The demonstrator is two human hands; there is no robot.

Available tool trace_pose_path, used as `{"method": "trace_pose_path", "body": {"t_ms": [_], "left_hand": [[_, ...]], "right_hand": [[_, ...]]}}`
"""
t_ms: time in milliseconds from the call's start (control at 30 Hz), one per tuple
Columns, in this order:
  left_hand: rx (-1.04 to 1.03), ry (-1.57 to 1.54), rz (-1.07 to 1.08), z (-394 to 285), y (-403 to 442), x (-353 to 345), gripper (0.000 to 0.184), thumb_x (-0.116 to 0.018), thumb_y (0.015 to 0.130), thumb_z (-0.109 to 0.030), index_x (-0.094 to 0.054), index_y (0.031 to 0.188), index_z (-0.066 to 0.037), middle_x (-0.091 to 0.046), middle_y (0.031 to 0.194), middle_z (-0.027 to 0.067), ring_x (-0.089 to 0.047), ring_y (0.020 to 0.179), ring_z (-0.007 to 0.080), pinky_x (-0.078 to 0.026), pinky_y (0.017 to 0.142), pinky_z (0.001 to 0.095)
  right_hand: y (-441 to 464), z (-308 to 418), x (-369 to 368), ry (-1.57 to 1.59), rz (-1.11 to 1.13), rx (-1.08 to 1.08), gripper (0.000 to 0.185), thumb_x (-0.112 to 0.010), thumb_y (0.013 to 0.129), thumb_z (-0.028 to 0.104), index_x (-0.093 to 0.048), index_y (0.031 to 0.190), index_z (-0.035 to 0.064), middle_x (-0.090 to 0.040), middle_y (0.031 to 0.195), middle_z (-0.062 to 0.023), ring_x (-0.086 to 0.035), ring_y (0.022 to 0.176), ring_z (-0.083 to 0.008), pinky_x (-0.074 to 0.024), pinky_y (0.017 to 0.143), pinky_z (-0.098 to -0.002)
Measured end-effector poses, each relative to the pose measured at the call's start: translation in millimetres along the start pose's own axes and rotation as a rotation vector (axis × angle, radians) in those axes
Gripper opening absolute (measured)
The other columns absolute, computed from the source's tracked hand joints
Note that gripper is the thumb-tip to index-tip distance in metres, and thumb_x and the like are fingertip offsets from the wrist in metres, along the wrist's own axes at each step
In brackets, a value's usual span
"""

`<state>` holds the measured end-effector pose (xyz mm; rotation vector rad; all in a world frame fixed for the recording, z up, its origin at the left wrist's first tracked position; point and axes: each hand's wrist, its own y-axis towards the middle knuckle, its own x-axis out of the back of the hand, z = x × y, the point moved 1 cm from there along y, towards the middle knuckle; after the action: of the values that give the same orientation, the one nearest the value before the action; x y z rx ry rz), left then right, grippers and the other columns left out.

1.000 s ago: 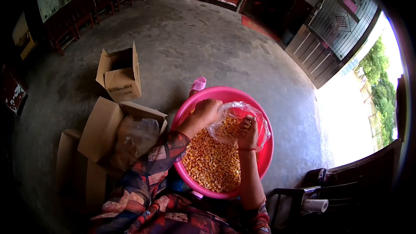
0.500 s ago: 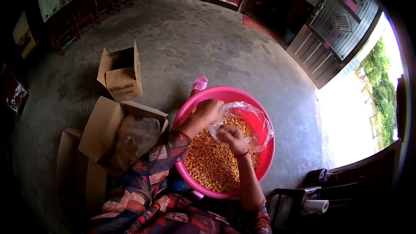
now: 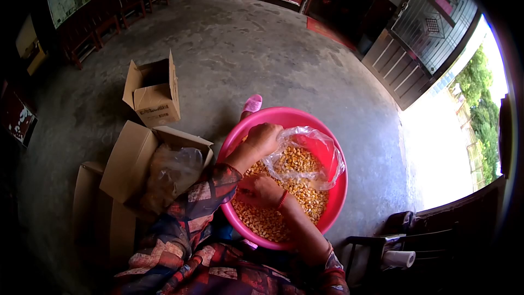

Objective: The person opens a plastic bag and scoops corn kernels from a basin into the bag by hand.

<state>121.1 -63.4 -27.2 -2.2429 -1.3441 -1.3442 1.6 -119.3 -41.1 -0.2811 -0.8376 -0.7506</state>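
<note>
A pink basin (image 3: 337, 207) holds a broad heap of corn kernels (image 3: 267, 219). My left hand (image 3: 264, 138) is closed on the gathered edge of a clear plastic bag (image 3: 332, 155) at the basin's far side. The bag's mouth hangs open over the heap, and kernels show through and inside its loop. My right hand (image 3: 263, 191), with a red band at the wrist, is down at the kernels on the left side of the basin, just below my left forearm. Its fingers point left and lie in shadow, partly hidden, so their grip is unclear.
Left of the basin, an open cardboard box (image 3: 130, 158) contains a crumpled plastic bag (image 3: 180, 166). Another open box (image 3: 155, 101) stands beyond it. A pink shoe (image 3: 252, 104) shows behind the basin. At the lower right is a dark chair with a paper roll (image 3: 401, 259).
My right hand has moved from the plastic bag's near edge down and left to the kernels. My left hand keeps the bag in about the same place.
</note>
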Motion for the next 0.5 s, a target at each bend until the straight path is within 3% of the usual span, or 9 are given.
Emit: {"method": "trace_pose_path", "body": {"t_ms": [133, 300, 333, 367, 467, 500], "left_hand": [[0.017, -0.008, 0.016, -1, 0, 2, 0.025, -0.063, 0.076, -0.023, -0.061, 0.094, -0.005, -0.063, 0.088, 0.0156, -0.060, 0.084, 0.0330, -0.048, 0.073, 0.0414], [0.002, -0.002, 0.000, 0, 0, 0, 0.026, -0.062, 0.076, -0.023, -0.061, 0.095, -0.006, -0.063, 0.089, 0.0157, -0.060, 0.085, 0.0334, -0.048, 0.073, 0.0413], [0.006, -0.007, -0.011, -3, -1, 3, 0.026, -0.062, 0.076, -0.023, -0.061, 0.096, -0.006, -0.063, 0.089, 0.0156, -0.060, 0.085, 0.0334, -0.048, 0.073, 0.0412], [0.010, -0.011, -0.023, -7, -3, 7, 0.027, -0.062, 0.076, -0.023, -0.061, 0.097, -0.006, -0.063, 0.090, 0.0155, -0.060, 0.085, 0.0335, -0.048, 0.073, 0.0411], [-0.009, -0.029, -0.013, -15, -4, 15, 0.028, -0.062, 0.076, -0.023, -0.061, 0.099, -0.007, -0.063, 0.091, 0.0152, -0.060, 0.086, 0.0332, -0.048, 0.073, 0.0411], [-0.010, -0.029, -0.013, -14, -4, 14, 0.028, -0.062, 0.076, -0.023, -0.061, 0.099, -0.007, -0.063, 0.091, 0.0152, -0.060, 0.086, 0.0332, -0.048, 0.073, 0.0411]], "right_hand": [[-2, 8, -3, 0.102, -0.073, -0.025, 0.012, -0.058, 0.079, 0.018, -0.059, 0.082, 0.0065, -0.058, 0.070, -0.0156, -0.057, 0.064, -0.0334, -0.0455, 0.059, -0.0406], [-3, 0, 6, 0.227, -0.246, -0.069, 0.018, -0.054, 0.084, 0.020, -0.060, 0.090, 0.0043, -0.059, 0.072, -0.0189, -0.057, 0.063, -0.0336, -0.0455, 0.058, -0.0387], [-4, 2, 11, 0.352, -0.230, -0.174, 0.020, -0.051, 0.088, 0.021, -0.059, 0.090, 0.0023, -0.058, 0.069, -0.0158, -0.057, 0.062, -0.0263, -0.0448, 0.059, -0.0356], [-5, -1, 11, 0.353, -0.231, -0.175, 0.020, -0.051, 0.088, 0.021, -0.059, 0.090, 0.0023, -0.058, 0.069, -0.0158, -0.057, 0.062, -0.0263, -0.0448, 0.059, -0.0356], [-9, -14, 6, 0.610, -0.299, -0.234, 0.032, -0.045, 0.093, 0.030, -0.056, 0.085, 0.0001, -0.052, 0.065, -0.0028, -0.050, 0.065, -0.0123, -0.0419, 0.060, -0.0284], [-10, -17, 6, 0.610, -0.300, -0.234, 0.032, -0.045, 0.093, 0.030, -0.056, 0.085, 0.0001, -0.052, 0.065, -0.0028, -0.050, 0.065, -0.0123, -0.0419, 0.060, -0.0284]]}}
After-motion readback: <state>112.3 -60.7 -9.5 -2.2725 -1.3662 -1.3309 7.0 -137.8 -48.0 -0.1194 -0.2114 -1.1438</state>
